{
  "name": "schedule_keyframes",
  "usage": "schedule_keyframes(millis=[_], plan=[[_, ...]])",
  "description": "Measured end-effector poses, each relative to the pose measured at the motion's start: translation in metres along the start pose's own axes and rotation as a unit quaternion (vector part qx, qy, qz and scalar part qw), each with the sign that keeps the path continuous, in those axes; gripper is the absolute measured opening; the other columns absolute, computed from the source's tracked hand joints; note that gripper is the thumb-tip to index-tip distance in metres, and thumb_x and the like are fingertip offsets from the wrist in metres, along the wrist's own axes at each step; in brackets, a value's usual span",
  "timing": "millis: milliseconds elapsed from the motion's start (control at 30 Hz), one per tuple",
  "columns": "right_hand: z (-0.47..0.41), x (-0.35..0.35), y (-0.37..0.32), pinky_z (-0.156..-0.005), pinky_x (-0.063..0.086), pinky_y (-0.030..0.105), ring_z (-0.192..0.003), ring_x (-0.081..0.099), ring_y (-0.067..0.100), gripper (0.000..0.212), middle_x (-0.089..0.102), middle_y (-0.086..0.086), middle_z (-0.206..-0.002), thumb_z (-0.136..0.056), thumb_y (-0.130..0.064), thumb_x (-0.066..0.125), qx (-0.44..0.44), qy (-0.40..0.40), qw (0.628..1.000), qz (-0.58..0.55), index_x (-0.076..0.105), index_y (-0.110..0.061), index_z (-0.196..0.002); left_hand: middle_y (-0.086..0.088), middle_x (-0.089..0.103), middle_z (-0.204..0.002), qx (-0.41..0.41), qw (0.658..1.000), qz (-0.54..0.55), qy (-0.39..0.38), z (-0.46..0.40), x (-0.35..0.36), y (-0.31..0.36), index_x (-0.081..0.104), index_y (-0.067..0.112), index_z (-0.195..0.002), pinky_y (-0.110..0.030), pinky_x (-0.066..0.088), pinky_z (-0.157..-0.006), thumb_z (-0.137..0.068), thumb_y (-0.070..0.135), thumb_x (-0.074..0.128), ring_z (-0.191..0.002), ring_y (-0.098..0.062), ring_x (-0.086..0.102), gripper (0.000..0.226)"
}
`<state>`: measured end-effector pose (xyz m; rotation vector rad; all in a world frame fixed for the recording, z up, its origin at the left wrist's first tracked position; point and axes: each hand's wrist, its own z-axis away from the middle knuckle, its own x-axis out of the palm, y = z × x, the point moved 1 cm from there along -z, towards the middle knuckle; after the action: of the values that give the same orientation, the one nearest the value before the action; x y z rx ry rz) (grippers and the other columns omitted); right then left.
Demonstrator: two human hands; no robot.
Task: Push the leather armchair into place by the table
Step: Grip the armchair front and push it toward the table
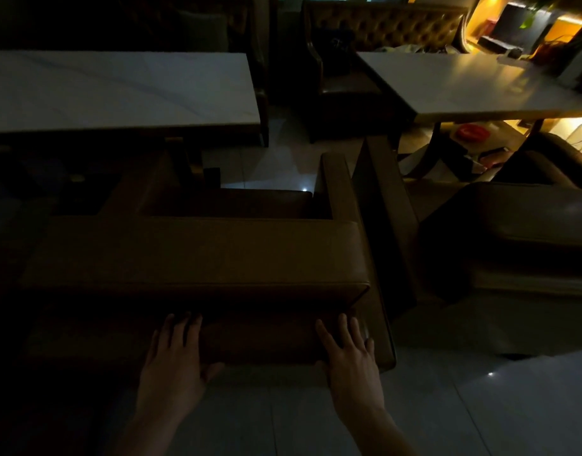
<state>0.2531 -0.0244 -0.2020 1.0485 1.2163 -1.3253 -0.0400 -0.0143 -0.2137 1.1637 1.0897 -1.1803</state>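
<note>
A brown leather armchair (197, 251) stands with its back toward me, its seat facing the white-topped table (118, 90) at the upper left. The room is dim. My left hand (176, 357) lies flat with straight fingers against the lower back panel of the armchair. My right hand (348, 353) presses flat on the same panel near its right corner, fingers spread. The front of the armchair's seat reaches under the table's near edge, beside the table's dark pedestal.
A second dark armchair (500, 238) stands close on the right, with a narrow gap between the two. Another white table (474, 83) is at the upper right, a tufted bench (385, 26) behind it. Pale tiled floor (447, 406) lies below me.
</note>
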Motion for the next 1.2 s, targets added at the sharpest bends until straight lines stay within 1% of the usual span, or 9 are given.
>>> schedule_keyframes(millis=[133,267,333,400,467,533,667,900,1200], plan=[[0.005,0.002,0.001,-0.094,0.048,0.062,-0.135,0.043,0.042,0.088,0.048,0.019,-0.145,-0.067,-0.033,0.087,0.016,-0.035,0.999,0.001,0.044,-0.032,-0.143,-0.01,0.048,-0.143,0.006,1.0,0.005,-0.007,0.004,-0.002,-0.001,0.044,0.013,-0.143,-0.052,0.038,-0.108,-0.072,0.068,0.059,-0.138,-0.036,0.034,0.091],[0.02,0.004,-0.001,-0.083,0.055,0.059,-0.124,0.055,0.041,0.085,0.059,0.02,-0.134,-0.057,-0.04,0.09,0.01,-0.03,0.999,0.005,0.057,-0.028,-0.134,-0.009,0.043,-0.148,-0.005,1.0,0.013,-0.028,0.017,-0.002,-0.002,0.039,0.014,-0.147,-0.053,0.034,-0.111,-0.071,0.067,0.069,-0.142,-0.035,0.028,0.098],[0.028,0.002,0.001,-0.089,0.052,0.059,-0.132,0.047,0.041,0.091,0.05,0.02,-0.143,-0.06,-0.04,0.089,0.001,-0.039,0.999,0.005,0.048,-0.031,-0.141,-0.007,0.034,-0.155,-0.008,0.999,0.017,-0.039,0.023,-0.004,0.0,0.031,0.017,-0.152,-0.052,0.031,-0.113,-0.073,0.07,0.064,-0.145,-0.033,0.021,0.101],[0.036,-0.002,0.004,-0.11,0.032,0.06,-0.148,0.012,0.038,0.09,0.013,0.016,-0.161,-0.081,-0.04,0.072,-0.024,-0.057,0.998,-0.013,0.018,-0.037,-0.153,-0.006,0.02,-0.161,-0.014,0.998,0.016,-0.064,0.025,-0.009,0.003,0.017,0.018,-0.156,-0.051,0.022,-0.117,-0.077,0.074,0.054,-0.149,-0.032,0.009,0.103],[0.038,-0.013,0.008,-0.12,0.012,0.054,-0.148,-0.016,0.03,0.082,-0.017,0.007,-0.161,-0.093,-0.041,0.054,-0.03,-0.087,0.995,-0.041,-0.002,-0.039,-0.153,-0.007,0.002,-0.165,-0.02,0.995,-0.006,-0.097,0.023,-0.018,0.01,-0.001,0.018,-0.157,-0.05,0.011,-0.12,-0.081,0.078,0.04,-0.15,-0.033,-0.003,0.105],[0.039,-0.029,0.009,-0.121,0.011,0.052,-0.149,-0.015,0.03,0.077,-0.014,0.005,-0.163,-0.095,-0.051,0.046,-0.02,-0.095,0.993,-0.063,-0.002,-0.039,-0.153,-0.008,-0.005,-0.164,-0.029,0.991,-0.027,-0.128,0.025,-0.028,0.019,-0.008,0.019,-0.156,-0.048,0.01,-0.12,-0.083,0.078,0.032,-0.149,-0.034,-0.005,0.102],[0.049,-0.056,0.017,-0.12,0.017,0.052,-0.15,-0.004,0.031,0.078,-0.005,0.006,-0.164,-0.091,-0.065,0.04,0.021,-0.089,0.991,-0.093,-0.001,-0.039,-0.152,-0.004,0.006,-0.164,0.023,0.991,-0.002,-0.135,0.041,-0.054,0.056,0.002,0.028,-0.155,-0.045,0.02,-0.118,-0.084,0.079,0.028,-0.147,-0.027,0.014,0.091],[0.073,-0.12,0.032,-0.118,0.02,0.054,-0.15,0.005,0.031,0.08,0.005,0.008,-0.164,-0.091,-0.063,0.047,0.043,-0.085,0.991,-0.093,0.005,-0.036,-0.154,0.001,0.013,-0.164,0.146,0.983,0.055,-0.096,0.045,-0.115,0.127,0.004,0.032,-0.155,-0.041,0.015,-0.12,-0.085,0.079,0.034,-0.149,-0.021,0.011,0.09],[0.101,-0.183,0.1,-0.117,0.023,0.055,-0.149,0.009,0.034,0.094,0.006,0.011,-0.164,-0.082,-0.062,0.062,0.057,-0.076,0.991,-0.099,0.006,-0.037,-0.153,0.001,0.012,-0.164,0.192,0.976,0.05,-0.092,0.051,-0.167,0.2,0.007,0.034,-0.155,-0.044,0.008,-0.121,-0.077,0.085,0.04,-0.15,-0.021,0.006,0.099]])
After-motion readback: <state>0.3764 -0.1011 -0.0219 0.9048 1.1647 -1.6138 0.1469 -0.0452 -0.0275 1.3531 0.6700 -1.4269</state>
